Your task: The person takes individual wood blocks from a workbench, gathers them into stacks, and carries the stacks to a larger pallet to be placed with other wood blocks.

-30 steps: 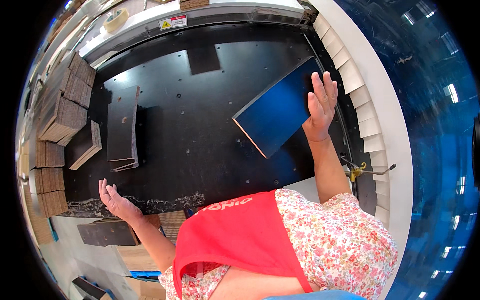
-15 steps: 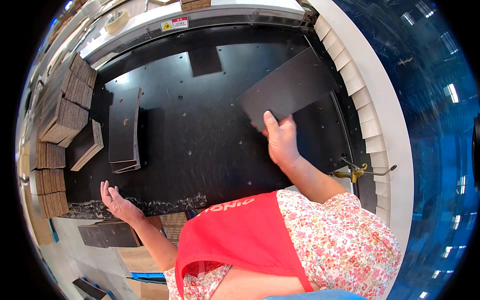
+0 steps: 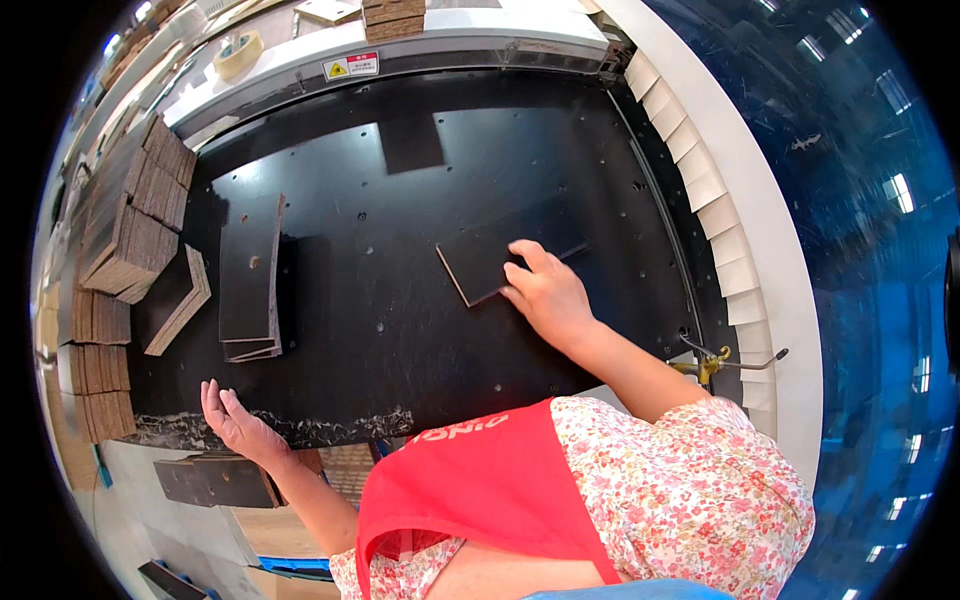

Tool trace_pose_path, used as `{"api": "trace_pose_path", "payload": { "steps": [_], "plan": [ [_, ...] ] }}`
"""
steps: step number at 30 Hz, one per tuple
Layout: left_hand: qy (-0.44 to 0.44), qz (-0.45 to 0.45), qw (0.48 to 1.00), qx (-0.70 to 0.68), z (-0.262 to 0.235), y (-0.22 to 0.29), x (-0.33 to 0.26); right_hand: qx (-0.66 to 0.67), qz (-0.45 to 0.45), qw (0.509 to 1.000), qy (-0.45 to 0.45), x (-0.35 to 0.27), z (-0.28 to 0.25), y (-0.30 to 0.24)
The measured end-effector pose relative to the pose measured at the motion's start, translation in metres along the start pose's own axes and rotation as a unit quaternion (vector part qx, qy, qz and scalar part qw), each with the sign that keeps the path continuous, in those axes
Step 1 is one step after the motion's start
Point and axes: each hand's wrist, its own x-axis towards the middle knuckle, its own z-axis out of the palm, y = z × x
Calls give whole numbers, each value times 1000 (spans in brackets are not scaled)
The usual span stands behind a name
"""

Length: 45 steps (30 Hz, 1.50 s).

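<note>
A thin dark rectangular board (image 3: 475, 262) with a pale cut edge lies on the black table right of the middle. My right hand (image 3: 548, 298) is over its near side, fingers apart and lightly bent, not wrapped round the board; whether the fingertips touch it I cannot tell. At the table's front left edge, my left hand (image 3: 240, 425) is open and holds nothing. Beyond it lies a small stack of dark boards (image 3: 250, 280), the top one with a light spot. To the left of that stack, another small dark pile (image 3: 180, 300) shows brown edges.
Tall stacks of brown-edged boards (image 3: 135, 240) line the table's left side. A yellow-handled metal tool (image 3: 712, 365) stands at the right edge beside pale overlapping flaps (image 3: 735, 250). A tape roll (image 3: 238, 55) sits at the far left. More boards (image 3: 220, 480) lie below the front edge.
The board my right hand gripped raised at the right has come down and left onto the table. My right hand's fingers have loosened from it. My left hand has barely moved.
</note>
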Motion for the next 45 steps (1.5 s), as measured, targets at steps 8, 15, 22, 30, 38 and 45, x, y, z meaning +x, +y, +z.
{"api": "trace_pose_path", "payload": {
  "steps": [8,15,22,30,38,45],
  "plan": [
    [12,26,995,97,0,-1,2,-146,60,982,102,133,59,158],
    [-11,31,984,177,-3,-10,4,-169,294,938,77,214,55,265],
    [-29,43,965,258,-1,-18,12,-83,389,910,115,220,60,328],
    [12,44,976,211,6,-28,19,-100,455,885,17,223,58,279],
    [32,99,891,443,11,-44,36,-141,516,845,12,257,73,289],
    [-3,40,862,505,12,-34,34,-144,500,849,-89,262,63,268]
  ]
}}
